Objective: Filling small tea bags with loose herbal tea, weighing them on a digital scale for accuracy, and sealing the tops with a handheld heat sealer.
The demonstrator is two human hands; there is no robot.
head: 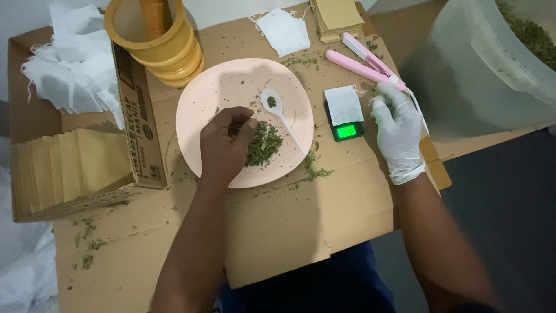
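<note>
My bare left hand (225, 145) hovers over a pink plate (214, 93), its fingers pinched together beside a heap of dried green herbs (264, 143). A white plastic spoon (280, 113) with a bit of herb in its bowl lies on the plate. My right hand (398, 132), in a white glove, rests on the cardboard just right of a small digital scale (347, 127) with a lit green display. A white sachet (343, 104) lies on the scale. The gloved fingers are loosely curled and hold nothing visible.
A pink heat sealer (364, 65) lies behind the scale. More white sachets (284, 32) and a stack of brown envelopes (337, 17) sit at the back. A stack of yellow tubs (156, 40), a cardboard box (75, 162) with envelopes and a clear tub of herbs (504, 58) surround the cardboard.
</note>
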